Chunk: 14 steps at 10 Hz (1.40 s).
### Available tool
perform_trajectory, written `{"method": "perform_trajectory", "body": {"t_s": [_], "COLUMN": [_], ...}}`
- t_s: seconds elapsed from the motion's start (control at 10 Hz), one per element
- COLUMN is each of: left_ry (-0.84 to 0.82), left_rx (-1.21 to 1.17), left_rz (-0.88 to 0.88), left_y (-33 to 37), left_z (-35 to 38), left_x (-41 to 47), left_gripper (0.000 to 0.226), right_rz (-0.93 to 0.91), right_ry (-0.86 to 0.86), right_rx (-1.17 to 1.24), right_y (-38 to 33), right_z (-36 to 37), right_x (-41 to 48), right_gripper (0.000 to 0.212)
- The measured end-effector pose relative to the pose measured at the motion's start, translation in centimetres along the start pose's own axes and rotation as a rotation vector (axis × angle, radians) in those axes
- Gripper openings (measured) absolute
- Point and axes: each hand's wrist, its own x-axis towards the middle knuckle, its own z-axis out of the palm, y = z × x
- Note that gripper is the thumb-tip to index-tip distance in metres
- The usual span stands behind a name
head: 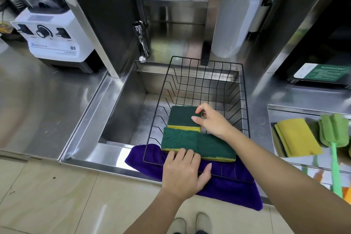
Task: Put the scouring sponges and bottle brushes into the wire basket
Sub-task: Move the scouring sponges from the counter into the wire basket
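Observation:
A black wire basket (206, 81) sits tilted over the sink, its near end on a purple cloth (229, 188). Inside lie green-and-yellow scouring sponges: two side by side (197, 144) at the near end and a third (182, 118) behind them. My right hand (212, 119) pinches the far right corner of that third sponge. My left hand (184, 171) rests on the basket's near rim, fingertips touching the front left sponge. To the right, in a steel tray, lie more sponges (296, 137), yellow side up, and a green bottle brush (334, 138).
The steel sink (123, 108) lies under the basket, with a tap (141, 42) above its back edge. A white blender base (55, 38) stands on the left counter. A translucent white container (237, 17) stands behind the basket. The tray's rim (303, 111) borders the right counter.

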Motion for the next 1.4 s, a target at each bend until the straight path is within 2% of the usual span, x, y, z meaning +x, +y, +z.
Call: {"method": "perform_trajectory", "body": {"t_s": [0.2,0.3,0.5,0.7,0.8,0.9,1.0,1.1,1.4], "left_ry": [-0.001,-0.004,-0.005,-0.018,-0.013,-0.022,-0.046,-0.083,-0.174], "left_rx": [0.004,0.008,0.01,0.015,0.006,-0.007,0.008,0.042,-0.061], "left_rz": [-0.001,0.001,0.001,0.006,0.011,0.027,0.016,0.001,0.04], "left_y": [0.0,0.0,0.0,-0.1,-0.1,0.2,-0.2,-0.9,4.2], "left_z": [-0.1,-0.1,-0.1,-0.1,-0.1,-0.5,-0.5,-0.4,-0.7], "left_x": [0.1,0.1,0.0,0.1,0.3,0.3,0.4,0.3,1.5], "left_gripper": [0.04,0.041,0.041,0.041,0.04,0.04,0.042,0.043,0.046], "right_rz": [-0.016,-0.011,0.023,0.049,0.031,-0.031,-0.109,-0.15,0.006], "right_ry": [0.04,0.089,0.029,-0.003,0.004,0.115,0.198,0.196,0.455], "right_rx": [0.268,0.212,0.177,-0.055,-0.254,-0.362,-0.332,-0.304,-0.238], "right_y": [-0.5,-0.2,-0.2,-0.5,-1.2,-1.5,-2.0,-2.2,3.3], "right_z": [0.3,0.9,0.8,0.5,0.5,0.1,-0.3,-1.5,-7.1], "right_x": [0.1,0.3,0.6,0.8,0.5,-1.0,-2.2,-3.7,-9.3], "right_gripper": [0.035,0.038,0.049,0.049,0.052,0.058,0.059,0.056,0.039]}}
